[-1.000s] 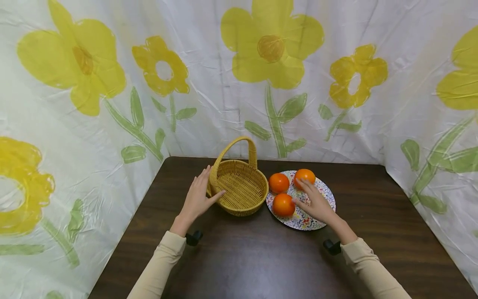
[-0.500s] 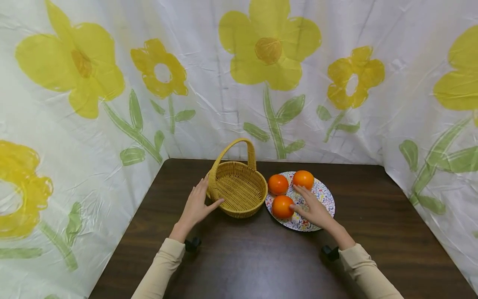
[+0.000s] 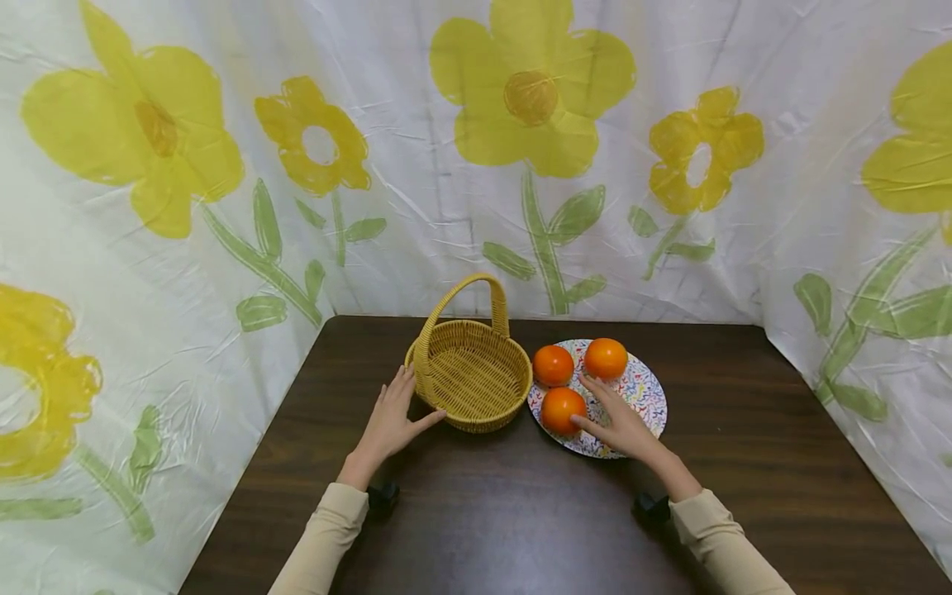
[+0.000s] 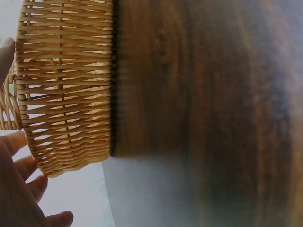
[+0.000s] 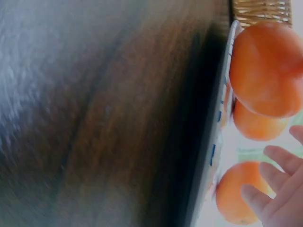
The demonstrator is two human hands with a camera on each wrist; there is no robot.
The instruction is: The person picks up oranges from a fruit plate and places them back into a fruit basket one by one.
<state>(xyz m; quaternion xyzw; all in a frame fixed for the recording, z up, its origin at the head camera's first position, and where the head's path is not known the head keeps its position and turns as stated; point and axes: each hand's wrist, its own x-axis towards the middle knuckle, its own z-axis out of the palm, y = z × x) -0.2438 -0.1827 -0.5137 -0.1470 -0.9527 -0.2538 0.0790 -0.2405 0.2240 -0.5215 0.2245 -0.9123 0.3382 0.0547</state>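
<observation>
A yellow wicker basket [image 3: 476, 376] with an arched handle [image 3: 497, 302] stands on the dark wooden table, nothing inside it. My left hand [image 3: 383, 426] is at its left side, fingers loosely extended along the wall and thumb pointing at the near rim. Right of the basket lies a speckled plate [image 3: 645, 397] bearing three glossy, round orange fruits. My right hand [image 3: 621, 421] hovers over the plate with fingers spread, thumb right at the front fruit [image 3: 563, 411]. Its fingertips lie between that one and the back fruit [image 3: 606, 358]. The left fruit [image 3: 553, 365] sits beside the basket.
The dark wooden table [image 3: 491, 512] extends toward me and to both sides. A white curtain [image 3: 416, 215] printed with yellow flowers hangs behind and along both sides of it. The plate's left rim is close against the basket.
My right hand has drawn back from over the back fruit toward the front fruit. The left hand has slid slightly nearer along the basket's side. Basket, plate and fruits stay put.
</observation>
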